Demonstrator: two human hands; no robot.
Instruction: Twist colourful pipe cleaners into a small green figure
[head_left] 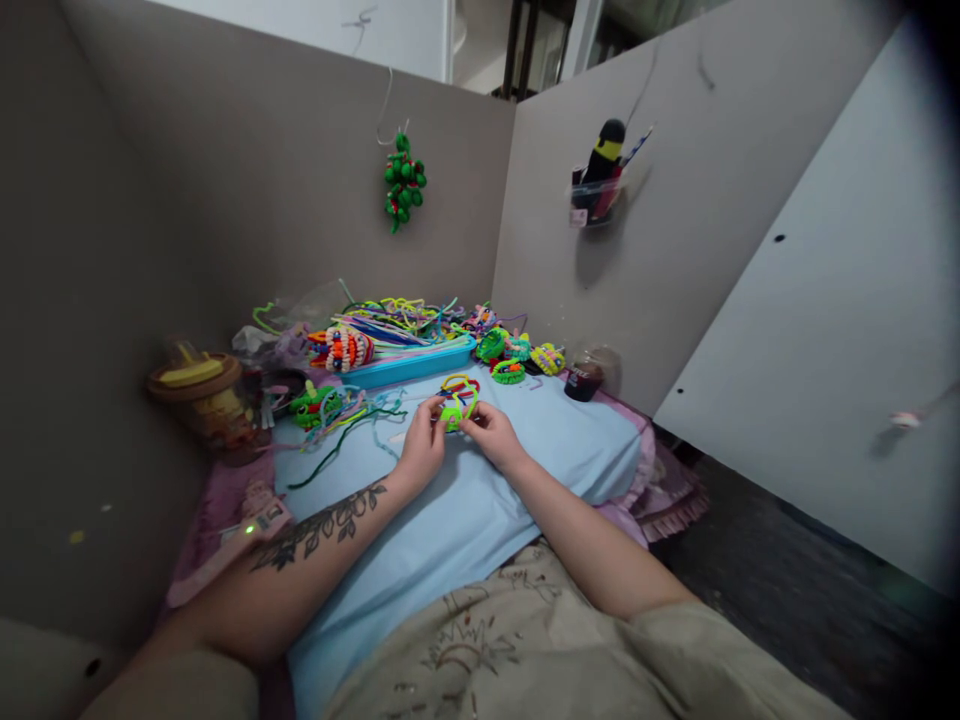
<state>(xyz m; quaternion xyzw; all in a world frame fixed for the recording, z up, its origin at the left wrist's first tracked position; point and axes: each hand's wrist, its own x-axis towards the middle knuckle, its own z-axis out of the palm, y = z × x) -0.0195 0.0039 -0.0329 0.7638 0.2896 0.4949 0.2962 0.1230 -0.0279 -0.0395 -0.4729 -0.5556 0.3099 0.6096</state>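
Observation:
My left hand (424,442) and my right hand (491,436) meet over the middle of the blue cloth (480,500). Between their fingertips is a small pipe cleaner craft piece (453,414), bright green with yellow, red and blue strands looping up from it. Both hands have their fingers pinched on its sides, left and right. Its finer detail is too small to make out. Loose green and light blue pipe cleaners (330,460) lie left of my left hand, beside a green pipe cleaner figure (313,408).
A blue tray (420,368) heaped with colourful pipe cleaners stands behind my hands. Finished-looking pipe cleaner pieces (508,371) lie at its right, near a dark cup (583,380). A lidded tumbler (217,405) stands far left, a pink device (262,522) nearer. Grey panels (442,240) enclose the table.

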